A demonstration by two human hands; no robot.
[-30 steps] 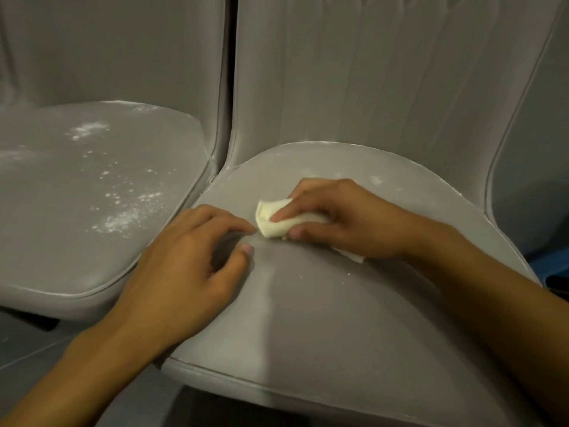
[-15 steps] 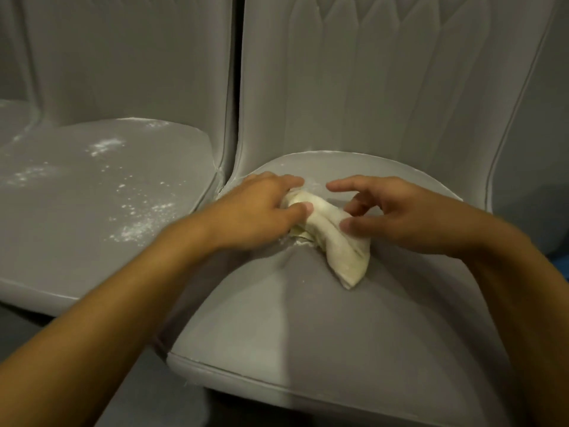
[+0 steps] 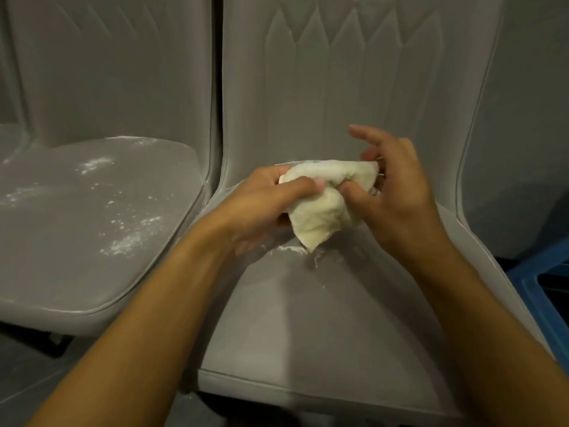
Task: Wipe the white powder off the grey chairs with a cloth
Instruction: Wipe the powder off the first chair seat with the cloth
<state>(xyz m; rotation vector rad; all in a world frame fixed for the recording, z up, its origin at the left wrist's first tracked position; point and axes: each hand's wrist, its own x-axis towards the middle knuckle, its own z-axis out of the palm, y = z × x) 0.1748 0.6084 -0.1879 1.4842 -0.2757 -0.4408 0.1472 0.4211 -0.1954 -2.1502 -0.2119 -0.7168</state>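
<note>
We count 2 grey chairs: 1 chair (image 3: pixel 308 328) beneath the grip, 1 chair (image 3: pixel 77 248) left of it; 1 cloth (image 3: pixel 320 208); 2 hands, left hand (image 3: pixel 261 204) and right hand (image 3: pixel 397 198); 1 blue crate (image 3: pixel 535 272) right of it.

Left grip (image 3: pixel 261 204) and right grip (image 3: pixel 397 198) sit close together on the cloth (image 3: pixel 320 208), above the back half of the right chair seat (image 3: pixel 308 328).
- Behind grips: backrest (image 3: pixel 354 87), near, hard stop.
- Below: cloth tip hangs by a powder ridge (image 3: pixel 291 249). It looks to touch the seat, but blur makes it unclear.
- Nearer than the grips: open seat surface, crossed only by the forearms.
- Left of left grip: seat edge, narrow slot (image 3: pixel 217 103) between the backrests, then left chair seat (image 3: pixel 61 257), flat, powder-scattered, open for a pass.
- Right of right grip: the seat's side edge, then a blue plastic bin (image 3: pixel 545 272) lower down, cut by the frame.
</note>
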